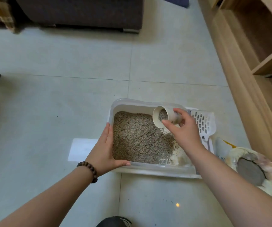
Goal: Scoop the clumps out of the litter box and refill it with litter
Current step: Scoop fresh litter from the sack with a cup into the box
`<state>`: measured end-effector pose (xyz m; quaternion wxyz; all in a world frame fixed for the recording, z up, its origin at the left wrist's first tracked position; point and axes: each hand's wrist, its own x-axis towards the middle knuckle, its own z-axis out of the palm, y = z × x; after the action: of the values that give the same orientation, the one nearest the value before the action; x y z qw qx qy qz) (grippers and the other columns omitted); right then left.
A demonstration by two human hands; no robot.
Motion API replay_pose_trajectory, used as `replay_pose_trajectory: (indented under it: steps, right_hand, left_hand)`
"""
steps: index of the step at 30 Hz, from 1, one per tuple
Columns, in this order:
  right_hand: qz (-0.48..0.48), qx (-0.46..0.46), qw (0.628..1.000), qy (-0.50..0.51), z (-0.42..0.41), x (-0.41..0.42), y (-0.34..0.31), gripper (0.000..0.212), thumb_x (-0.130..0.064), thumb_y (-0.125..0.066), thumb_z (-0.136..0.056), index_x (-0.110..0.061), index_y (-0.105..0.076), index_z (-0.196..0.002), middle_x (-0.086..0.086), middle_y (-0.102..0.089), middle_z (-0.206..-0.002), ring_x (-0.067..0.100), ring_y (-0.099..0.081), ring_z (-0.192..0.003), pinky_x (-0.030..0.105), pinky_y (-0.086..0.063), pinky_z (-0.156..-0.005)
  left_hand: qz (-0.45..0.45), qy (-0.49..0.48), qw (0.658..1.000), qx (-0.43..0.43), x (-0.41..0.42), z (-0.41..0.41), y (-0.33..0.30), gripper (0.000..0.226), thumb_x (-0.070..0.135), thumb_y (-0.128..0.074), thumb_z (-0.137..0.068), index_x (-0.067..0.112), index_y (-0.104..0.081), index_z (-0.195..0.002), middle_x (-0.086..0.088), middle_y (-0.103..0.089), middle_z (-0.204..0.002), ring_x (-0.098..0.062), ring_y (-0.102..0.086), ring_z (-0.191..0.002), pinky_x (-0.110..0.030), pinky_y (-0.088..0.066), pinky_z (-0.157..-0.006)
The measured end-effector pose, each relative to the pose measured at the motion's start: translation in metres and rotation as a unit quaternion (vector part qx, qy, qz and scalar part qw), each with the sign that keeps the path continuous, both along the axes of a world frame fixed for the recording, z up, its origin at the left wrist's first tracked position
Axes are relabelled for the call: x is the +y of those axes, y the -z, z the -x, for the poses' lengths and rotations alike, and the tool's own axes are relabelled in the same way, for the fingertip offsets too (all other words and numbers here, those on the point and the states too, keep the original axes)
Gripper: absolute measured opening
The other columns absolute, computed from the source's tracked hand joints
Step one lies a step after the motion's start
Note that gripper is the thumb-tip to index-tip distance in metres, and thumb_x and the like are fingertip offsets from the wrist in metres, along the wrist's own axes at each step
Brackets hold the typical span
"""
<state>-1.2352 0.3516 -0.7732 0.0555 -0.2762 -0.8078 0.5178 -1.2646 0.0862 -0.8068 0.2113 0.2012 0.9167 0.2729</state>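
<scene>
- Litter box [148, 167]: pale translucent tray on the tiled floor [50, 95], lying between the two forearms; its raised rim runs along the far and left sides.
- Litter [137, 138]: grey-brown granules covering most of the tray bottom; a bare pale patch shows at the near right corner, with scattered grains around it.
- Cup [160, 116]: small cream cylinder, tipped on its side over the far right part of the box, mouth turned left and down; grey granules sit inside the mouth and a few loose grains show just below it.
- Right hand [184, 131]: fingers and thumb curled round the cup's body, holding it above the litter.
- Left hand [105, 149]: laid against the left wall of the box at the near corner, fingers straight and together along the rim, thumb hooked over the near edge (a beaded bracelet [89, 169] sits on the wrist).
- Scoop [202, 123]: white slotted plastic, lying just beyond the right side of the box, partly hidden by the right hand.
- Litter bag [253, 171]: open sack with rolled-down top at the right, grey litter visible inside, beside a wooden shelf unit [250, 46].
- White sheet [81, 149]: flat on the floor, partly under the left hand and box.
- Dark sofa [82, 12]: at the far edge of the floor.
</scene>
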Motion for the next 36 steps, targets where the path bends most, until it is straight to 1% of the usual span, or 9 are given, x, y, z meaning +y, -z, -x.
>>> replay_pose_trajectory:
  steps: [2, 4, 5, 10, 15, 22, 27, 31, 36]
  right_hand:
    - [-0.050, 0.002, 0.998, -0.030, 0.014, -0.009, -0.003, 0.057, -0.040, -0.079, -0.070, -0.034, -0.055, -0.121, -0.001, -0.044, -0.126, 0.015, -0.050, -0.113, 0.032, -0.042, -0.101]
    - [-0.089, 0.009, 0.995, -0.043, 0.026, -0.017, -0.006, 0.059, -0.036, -0.079, -0.072, -0.029, -0.054, -0.125, 0.001, -0.042, -0.126, 0.011, -0.045, -0.110, 0.010, -0.033, -0.093]
    - [-0.104, 0.011, 0.994, -0.040, 0.031, -0.020, -0.007, 0.059, -0.035, -0.079, -0.073, -0.028, -0.054, -0.126, 0.002, -0.042, -0.127, 0.008, -0.042, -0.108, 0.004, -0.029, -0.086]
    - [-0.131, 0.022, 0.990, -0.048, 0.045, -0.024, -0.009, 0.061, -0.036, -0.079, -0.072, -0.029, -0.053, -0.127, 0.004, -0.039, -0.132, 0.011, -0.042, -0.112, 0.015, -0.027, -0.091]
    - [-0.150, 0.021, 0.986, -0.073, 0.045, -0.022, -0.007, 0.062, -0.036, -0.079, -0.072, -0.029, -0.053, -0.128, 0.005, -0.039, -0.133, 0.015, -0.043, -0.118, 0.018, -0.028, -0.094]
    - [-0.155, 0.012, 0.984, -0.083, 0.022, -0.013, -0.011, 0.062, -0.034, -0.079, -0.072, -0.028, -0.053, -0.129, -0.002, -0.039, -0.123, 0.005, -0.037, -0.108, 0.018, -0.026, -0.093]
    - [-0.151, 0.006, 0.985, -0.078, -0.007, -0.005, -0.010, 0.060, -0.033, -0.080, -0.071, -0.028, -0.056, -0.126, -0.005, -0.039, -0.118, 0.007, -0.042, -0.108, 0.019, -0.030, -0.090]
    - [-0.150, 0.003, 0.986, -0.078, -0.025, 0.004, -0.008, 0.059, -0.031, -0.081, -0.070, -0.029, -0.057, -0.123, -0.002, -0.042, -0.121, 0.011, -0.045, -0.109, 0.021, -0.034, -0.090]
    - [-0.168, -0.009, 0.982, -0.081, -0.046, 0.016, -0.010, 0.059, -0.029, -0.082, -0.069, -0.027, -0.058, -0.123, -0.001, -0.041, -0.121, 0.007, -0.042, -0.110, 0.016, -0.030, -0.091]
  left_hand:
    - [-0.005, -0.002, 1.000, 0.005, -0.001, 0.000, 0.003, 0.145, 0.074, -0.070, -0.050, 0.015, 0.020, -0.148, 0.005, 0.027, -0.155, -0.005, 0.014, -0.144, -0.021, -0.007, -0.117]
    - [-0.006, -0.004, 1.000, 0.009, -0.002, -0.001, 0.005, 0.144, 0.072, -0.072, -0.052, 0.016, 0.020, -0.148, 0.006, 0.028, -0.155, -0.004, 0.013, -0.144, -0.023, -0.010, -0.117]
    - [-0.007, -0.005, 1.000, 0.009, -0.002, -0.001, 0.006, 0.144, 0.073, -0.071, -0.052, 0.016, 0.020, -0.148, 0.006, 0.028, -0.155, -0.004, 0.013, -0.144, -0.024, -0.011, -0.118]
    - [-0.006, -0.004, 1.000, 0.007, -0.002, 0.000, 0.008, 0.144, 0.080, -0.062, -0.047, 0.016, 0.020, -0.148, 0.008, 0.029, -0.153, -0.005, 0.012, -0.144, -0.025, -0.012, -0.118]
    - [-0.007, -0.006, 1.000, 0.006, -0.003, 0.000, 0.009, 0.145, 0.081, -0.061, -0.046, 0.016, 0.019, -0.148, 0.007, 0.028, -0.154, -0.005, 0.012, -0.145, -0.025, -0.012, -0.118]
    - [-0.007, -0.005, 1.000, 0.010, -0.003, 0.000, 0.011, 0.145, 0.080, -0.063, -0.048, 0.016, 0.019, -0.149, 0.007, 0.028, -0.155, -0.004, 0.013, -0.144, -0.023, -0.009, -0.118]
    - [0.000, -0.003, 1.000, 0.008, -0.002, -0.001, 0.009, 0.144, 0.078, -0.064, -0.049, 0.016, 0.018, -0.149, 0.007, 0.028, -0.154, -0.004, 0.013, -0.144, -0.022, -0.008, -0.117]
    - [-0.001, -0.003, 1.000, 0.006, -0.002, -0.001, 0.007, 0.144, 0.077, -0.065, -0.049, 0.015, 0.017, -0.149, 0.007, 0.027, -0.154, -0.003, 0.013, -0.143, -0.022, -0.008, -0.117]
    - [0.000, -0.004, 1.000, 0.001, -0.002, -0.001, 0.007, 0.147, 0.086, -0.055, -0.043, 0.014, 0.016, -0.149, 0.006, 0.025, -0.155, -0.003, 0.013, -0.142, -0.020, -0.005, -0.114]
